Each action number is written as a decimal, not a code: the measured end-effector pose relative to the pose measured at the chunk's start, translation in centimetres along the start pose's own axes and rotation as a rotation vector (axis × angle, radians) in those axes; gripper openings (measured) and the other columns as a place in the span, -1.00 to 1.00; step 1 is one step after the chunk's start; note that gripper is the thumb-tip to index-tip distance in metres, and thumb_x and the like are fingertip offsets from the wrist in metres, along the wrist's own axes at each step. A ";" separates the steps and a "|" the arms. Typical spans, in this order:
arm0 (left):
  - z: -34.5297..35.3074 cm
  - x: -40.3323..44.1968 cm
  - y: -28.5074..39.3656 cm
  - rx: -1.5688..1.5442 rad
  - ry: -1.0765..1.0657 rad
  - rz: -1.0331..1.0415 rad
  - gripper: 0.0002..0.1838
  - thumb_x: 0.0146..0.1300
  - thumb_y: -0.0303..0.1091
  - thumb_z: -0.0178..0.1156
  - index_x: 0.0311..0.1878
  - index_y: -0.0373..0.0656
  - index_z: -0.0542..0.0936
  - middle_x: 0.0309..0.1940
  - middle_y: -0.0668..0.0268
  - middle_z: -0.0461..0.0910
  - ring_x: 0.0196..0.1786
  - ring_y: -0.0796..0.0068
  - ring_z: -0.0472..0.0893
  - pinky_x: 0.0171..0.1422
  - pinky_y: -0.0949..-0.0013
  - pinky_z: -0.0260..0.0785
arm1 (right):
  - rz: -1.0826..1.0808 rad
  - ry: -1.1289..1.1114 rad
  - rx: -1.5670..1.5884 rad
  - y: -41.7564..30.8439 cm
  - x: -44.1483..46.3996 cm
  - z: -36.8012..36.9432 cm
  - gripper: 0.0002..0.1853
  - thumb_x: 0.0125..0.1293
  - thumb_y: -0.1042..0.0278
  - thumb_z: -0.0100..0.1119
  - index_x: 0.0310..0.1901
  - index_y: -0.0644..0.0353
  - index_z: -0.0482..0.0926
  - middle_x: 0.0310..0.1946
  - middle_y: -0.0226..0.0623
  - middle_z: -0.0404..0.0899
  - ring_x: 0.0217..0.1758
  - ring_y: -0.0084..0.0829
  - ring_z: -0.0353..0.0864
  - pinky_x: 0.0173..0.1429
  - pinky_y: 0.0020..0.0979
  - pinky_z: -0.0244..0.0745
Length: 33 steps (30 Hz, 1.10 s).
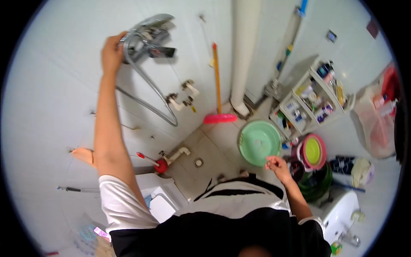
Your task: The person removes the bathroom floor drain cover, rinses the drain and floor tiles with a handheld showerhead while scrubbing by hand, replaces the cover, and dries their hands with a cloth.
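At the upper left, my left hand [112, 55] is raised to the wall with its fingers closed around the edge of a chrome shower head [156, 19]. The exact grip is partly hidden by the fitting. A chrome mixer tap [156, 50] sits just right of the hand, and a silver hose [150, 83] hangs below in a loop. My right hand [279, 168] is low, with loosely bent fingers and nothing visible in them. In view it overlaps the near right rim of a green basin [260, 143] on the floor; whether they touch I cannot tell.
A pink broom [220, 118] leans on the wall by a white pipe [245, 51]. Right of the basin stand a shelf rack [310, 96] with several bottles and a pink bucket [321, 147]. A sink [342, 214] is lower right; a red plunger [161, 165] stands left.
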<state>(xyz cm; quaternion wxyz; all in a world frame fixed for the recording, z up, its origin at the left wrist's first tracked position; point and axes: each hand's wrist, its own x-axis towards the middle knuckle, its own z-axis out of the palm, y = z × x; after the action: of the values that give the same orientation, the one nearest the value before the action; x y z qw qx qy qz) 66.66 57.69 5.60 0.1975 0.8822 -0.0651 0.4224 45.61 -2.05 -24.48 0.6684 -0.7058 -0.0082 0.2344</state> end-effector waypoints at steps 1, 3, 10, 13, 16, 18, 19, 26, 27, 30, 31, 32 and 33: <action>0.1 0.0 -1.4 -0.029 -0.015 0.058 -0.57 0.08 -0.61 0.10 0.02 0.03 0.59 -0.15 0.30 0.54 -0.15 0.35 0.56 -0.03 0.41 0.41 | -0.016 0.003 -0.001 0.8 -0.3 -0.8 -0.81 0.29 0.57 0.00 -0.07 0.31 0.46 -0.46 -0.43 0.46 -0.29 -0.54 0.53 -0.10 -0.52 0.43; 0.4 -0.4 -3.6 -0.053 -0.046 0.097 -0.66 0.10 -0.48 0.17 -0.01 0.01 0.60 -0.13 0.30 0.53 -0.12 0.30 0.54 -0.02 0.37 0.39 | 0.017 0.069 -0.043 0.3 -1.2 -1.0 -0.81 0.28 0.58 -0.01 -0.07 0.31 0.46 -0.48 -0.48 0.41 -0.29 -0.55 0.54 -0.10 -0.53 0.43; 0.0 -3.1 -3.8 0.317 -0.191 -0.123 -0.66 0.19 -0.18 0.22 -0.02 -0.13 0.57 -0.18 0.28 0.54 -0.14 0.36 0.49 -0.05 0.36 0.32 | 0.158 0.167 0.046 2.3 -3.0 -2.4 -0.79 0.30 0.56 0.00 -0.03 0.31 0.45 -0.32 -0.36 0.56 -0.26 -0.57 0.57 -0.11 -0.55 0.46; -0.5 -3.9 -7.5 0.222 -0.228 -0.040 -0.61 0.24 -0.23 0.18 0.12 -0.11 0.50 -0.12 0.28 0.52 -0.13 0.43 0.47 -0.02 0.41 0.31 | 0.195 0.159 0.037 3.2 -3.0 -2.6 -0.78 0.30 0.56 0.00 -0.03 0.31 0.46 -0.31 -0.36 0.55 -0.28 -0.58 0.56 -0.12 -0.55 0.46; -0.2 -5.2 -7.9 0.187 -0.183 -0.046 -0.56 0.26 -0.27 0.14 0.21 -0.08 0.43 -0.02 0.25 0.49 -0.04 0.40 0.47 0.09 0.42 0.29 | 0.220 0.142 0.021 3.9 -2.7 -2.6 -0.78 0.30 0.55 0.01 -0.03 0.31 0.46 -0.31 -0.36 0.55 -0.29 -0.58 0.55 -0.13 -0.54 0.46; -0.5 -6.2 -6.8 0.118 -0.161 -0.046 -0.56 0.26 -0.28 0.14 0.21 -0.09 0.43 -0.01 0.24 0.48 -0.01 0.39 0.47 0.13 0.42 0.28 | 0.236 0.125 0.009 4.4 -2.7 -2.6 -0.78 0.30 0.54 0.01 -0.03 0.31 0.46 -0.31 -0.36 0.55 -0.29 -0.58 0.55 -0.14 -0.54 0.46; -0.5 -6.7 -6.3 0.149 -0.154 -0.063 -0.54 0.25 -0.25 0.15 0.22 -0.09 0.42 0.00 0.23 0.48 0.02 0.38 0.47 0.15 0.40 0.28 | 0.242 0.115 0.000 4.6 -2.6 -2.6 -0.78 0.29 0.55 0.01 -0.03 0.30 0.46 -0.32 -0.36 0.55 -0.29 -0.59 0.55 -0.13 -0.54 0.45; -0.9 -11.3 -0.6 0.317 0.085 -0.025 -0.48 0.19 -0.12 0.23 0.20 -0.07 0.45 0.03 0.22 0.49 0.11 0.40 0.44 0.12 0.34 0.29 | 0.312 0.114 -0.050 8.0 -5.4 -4.0 -0.76 0.25 0.54 0.04 -0.03 0.27 0.47 -0.37 -0.38 0.56 -0.32 -0.58 0.54 -0.16 -0.53 0.44; -0.5 -12.4 -0.3 0.318 0.079 -0.031 -0.48 0.19 -0.12 0.23 0.20 -0.07 0.45 0.03 0.22 0.49 0.11 0.40 0.44 0.12 0.34 0.29 | 0.320 0.112 -0.052 8.5 -6.5 -4.4 -0.76 0.25 0.54 0.04 -0.03 0.27 0.47 -0.37 -0.38 0.56 -0.32 -0.58 0.54 -0.16 -0.53 0.44; -0.5 -18.7 -0.3 0.129 0.064 -0.223 -0.56 0.14 -0.14 0.28 0.08 -0.04 0.54 -0.01 0.33 0.53 0.06 0.47 0.47 0.03 0.39 0.30 | 0.333 0.117 -0.148 10.5 -9.1 -5.1 -0.74 0.22 0.50 0.06 -0.03 0.26 0.47 -0.39 -0.36 0.57 -0.35 -0.56 0.52 -0.20 -0.53 0.41; -0.5 -20.7 1.3 0.028 -0.008 -0.395 -0.67 0.11 -0.20 0.31 -0.06 -0.08 0.62 -0.12 0.35 0.58 -0.04 0.47 0.52 -0.02 0.40 0.33 | 0.317 0.105 -0.098 11.7 -10.2 -5.3 -0.74 0.22 0.50 0.06 -0.03 0.26 0.48 -0.40 -0.35 0.57 -0.36 -0.56 0.51 -0.21 -0.54 0.40; 0.6 -23.6 1.4 -0.147 0.064 -0.561 -0.81 0.11 -0.28 0.31 -0.22 -0.12 0.66 -0.27 0.35 0.61 -0.15 0.48 0.55 -0.11 0.42 0.36 | 0.371 0.130 -0.063 11.6 -11.2 -4.9 -0.73 0.20 0.50 0.08 -0.03 0.24 0.48 -0.40 -0.35 0.57 -0.37 -0.54 0.51 -0.22 -0.53 0.41; 1.1 -26.6 2.1 -0.240 0.088 -0.612 -0.90 0.13 -0.35 0.28 -0.33 -0.15 0.64 -0.38 0.36 0.62 -0.26 0.53 0.56 -0.17 0.46 0.37 | 0.424 0.113 -0.069 12.5 -12.0 -4.9 -0.74 0.24 0.47 0.07 -0.02 0.22 0.47 -0.38 -0.39 0.56 -0.32 -0.53 0.55 -0.21 -0.55 0.42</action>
<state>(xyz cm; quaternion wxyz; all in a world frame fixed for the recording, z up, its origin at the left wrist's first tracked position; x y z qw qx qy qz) 49.97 53.96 -14.94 0.4202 0.8124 0.1622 0.3704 32.83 -11.94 -32.45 0.5791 -0.7262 0.1699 0.3294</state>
